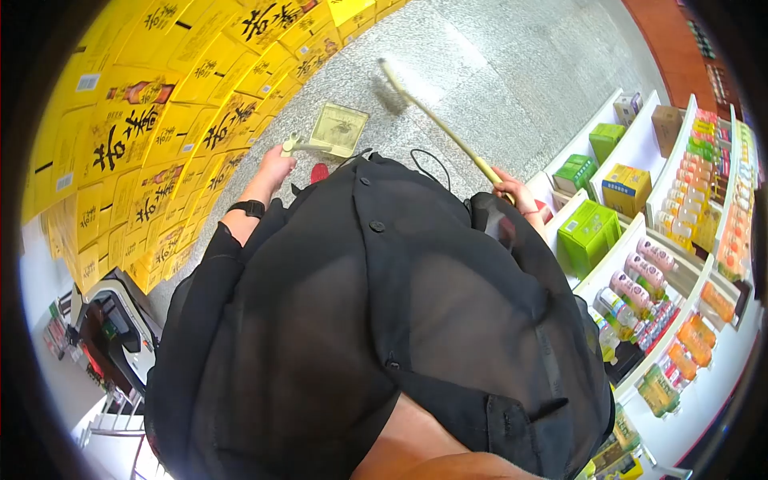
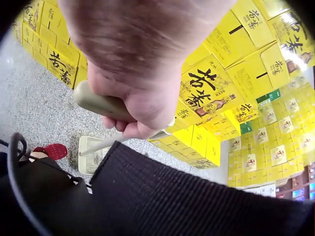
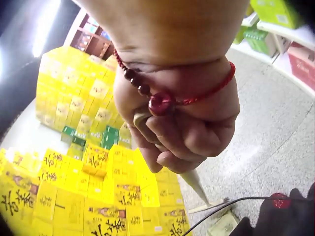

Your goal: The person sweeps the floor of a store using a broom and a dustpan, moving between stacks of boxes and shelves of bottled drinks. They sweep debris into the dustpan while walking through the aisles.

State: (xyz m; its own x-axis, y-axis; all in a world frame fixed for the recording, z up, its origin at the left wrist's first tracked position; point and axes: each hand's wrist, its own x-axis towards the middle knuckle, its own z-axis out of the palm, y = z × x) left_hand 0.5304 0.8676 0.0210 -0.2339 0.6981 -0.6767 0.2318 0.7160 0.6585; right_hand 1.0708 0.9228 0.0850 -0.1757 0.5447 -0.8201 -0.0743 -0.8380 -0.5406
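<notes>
My left hand [image 1: 277, 166], with a black watch band at the wrist, grips the T-shaped end of a pale green dustpan's handle [image 1: 290, 146]. The dustpan's pan [image 1: 339, 128] is out in front, low over the floor. In the left wrist view the fingers curl round the thick handle grip [image 2: 106, 104]. My right hand [image 1: 518, 192] holds a broom by the top of its long pale stick [image 1: 452, 134]. That stick slants forward and left to the floor, its head dark and blurred. The right wrist view shows fingers [image 3: 184, 135] wrapped round the stick and a red beaded bracelet.
Yellow printed cartons [image 1: 128, 144] are stacked along the left. White shelves [image 1: 588, 132] with green boxes [image 1: 590, 236] and bottles [image 1: 640, 272] line the right side. Speckled grey floor [image 1: 512, 72] runs between them. A red shoe [image 2: 51, 151] stands near the dustpan. A dark cord [image 3: 236, 200] hangs in front.
</notes>
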